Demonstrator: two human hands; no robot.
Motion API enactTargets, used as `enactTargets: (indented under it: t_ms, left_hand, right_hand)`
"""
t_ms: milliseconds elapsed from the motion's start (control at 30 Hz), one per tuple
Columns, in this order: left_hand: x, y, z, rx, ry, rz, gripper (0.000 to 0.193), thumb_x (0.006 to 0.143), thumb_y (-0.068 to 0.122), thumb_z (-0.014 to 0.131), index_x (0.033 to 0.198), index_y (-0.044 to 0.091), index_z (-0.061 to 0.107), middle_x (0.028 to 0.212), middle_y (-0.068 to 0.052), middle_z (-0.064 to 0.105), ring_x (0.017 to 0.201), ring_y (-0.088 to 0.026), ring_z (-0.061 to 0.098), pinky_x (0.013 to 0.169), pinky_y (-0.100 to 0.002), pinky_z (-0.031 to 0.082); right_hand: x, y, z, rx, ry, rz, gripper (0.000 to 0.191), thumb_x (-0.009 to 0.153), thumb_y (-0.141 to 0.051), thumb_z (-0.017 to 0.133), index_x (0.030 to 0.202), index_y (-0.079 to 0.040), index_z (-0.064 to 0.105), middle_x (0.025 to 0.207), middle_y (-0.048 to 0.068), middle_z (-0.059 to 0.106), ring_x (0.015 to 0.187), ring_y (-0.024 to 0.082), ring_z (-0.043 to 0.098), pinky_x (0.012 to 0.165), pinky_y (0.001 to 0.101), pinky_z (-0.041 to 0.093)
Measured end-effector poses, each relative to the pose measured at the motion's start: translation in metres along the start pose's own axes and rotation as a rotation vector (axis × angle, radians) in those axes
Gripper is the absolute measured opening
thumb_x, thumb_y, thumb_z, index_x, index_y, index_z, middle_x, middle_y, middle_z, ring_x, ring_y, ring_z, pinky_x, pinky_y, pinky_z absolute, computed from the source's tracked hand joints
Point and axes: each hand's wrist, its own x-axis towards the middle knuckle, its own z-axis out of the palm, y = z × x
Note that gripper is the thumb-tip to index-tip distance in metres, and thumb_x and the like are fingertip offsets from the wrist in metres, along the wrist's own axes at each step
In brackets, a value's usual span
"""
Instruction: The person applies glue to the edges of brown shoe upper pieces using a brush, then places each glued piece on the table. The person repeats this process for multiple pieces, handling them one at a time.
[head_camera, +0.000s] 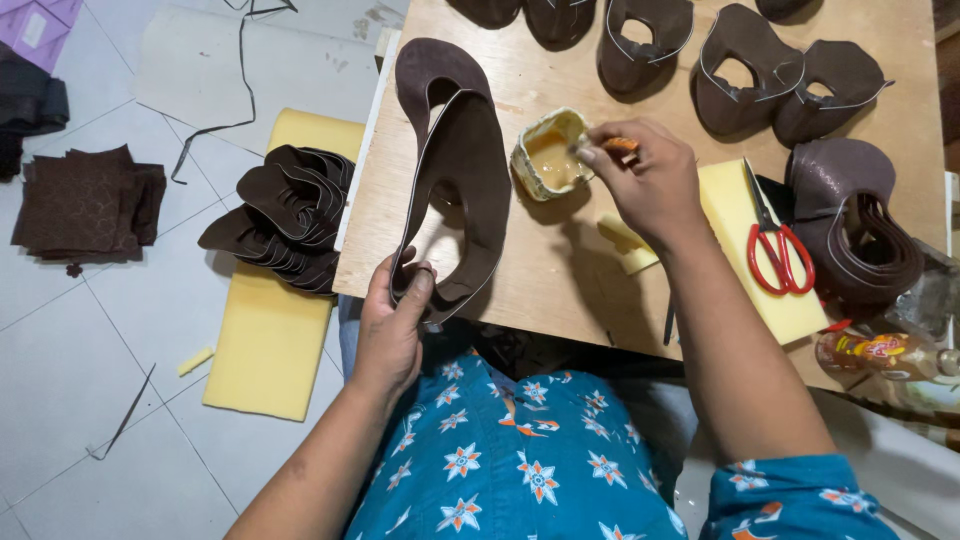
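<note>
- The step in hand looks like loading glue: the right hand (652, 185) pinches a small orange-handled brush (618, 145) and dips its tip into the little tin of yellowish glue (548, 155) at the middle of the plywood board (560, 270).
- The left hand (392, 320) grips the near end of a dark brown shoe upper piece (462, 170), thumb pressed over its edge, holding it stood up off the board, just left of the tin.
- The next move, I judge, calls for carrying the wet brush a short way left to the piece's inner face without dripping.
- Open room: bare board lies near the tin, between the two hands.
- Edges: red-handled scissors (778, 245) on a yellow foam block (735, 200) lie right; more cut uppers (790, 85) line the far edge; a stack of brown pieces (285, 220) sits off the board's left edge.
</note>
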Motion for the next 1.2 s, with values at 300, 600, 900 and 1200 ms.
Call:
enactTargets:
  t_ms: [300,600,900,1200]
  left_hand:
    - [0.013,-0.01,0.001,-0.115,0.095,0.079,0.029,0.099,0.017,0.07,0.12,0.0,0.061,0.105,-0.007,0.069,0.099,-0.016,0.068,0.093,-0.034,0.057]
    - [0.016,-0.014,0.011,-0.129,0.142,0.114,0.023,0.1,0.015,0.068,0.118,0.001,0.067,0.104,-0.006,0.07,0.095,-0.013,0.066,0.089,-0.03,0.055]
    - [0.009,-0.016,0.016,-0.104,0.047,0.077,0.027,0.1,0.016,0.068,0.122,0.002,0.064,0.108,-0.005,0.069,0.095,-0.012,0.066,0.083,-0.027,0.056]
    - [0.007,-0.024,0.01,-0.051,-0.005,-0.071,0.027,0.098,0.017,0.064,0.121,0.005,0.058,0.102,-0.005,0.067,0.09,-0.013,0.065,0.075,-0.028,0.057]
  right_hand:
    - [-0.034,-0.02,-0.017,0.585,0.138,0.426,0.024,0.103,-0.019,0.069,0.113,0.002,0.062,0.098,0.012,0.07,0.079,0.019,0.07,0.073,0.034,0.061]
    - [-0.087,-0.075,0.015,0.902,-0.165,0.405,0.022,0.1,-0.015,0.068,0.113,0.0,0.062,0.104,0.016,0.072,0.087,0.022,0.072,0.077,0.0364,0.063]
    - [-0.089,-0.101,0.068,0.295,-0.484,0.178,0.022,0.094,-0.016,0.075,0.109,-0.003,0.067,0.1,0.008,0.076,0.091,0.013,0.075,0.08,0.0292,0.06]
    - [-0.084,-0.074,0.083,0.418,-0.659,0.378,0.02,0.092,-0.016,0.074,0.107,-0.003,0.069,0.098,0.005,0.077,0.091,0.011,0.072,0.083,0.0275,0.058]
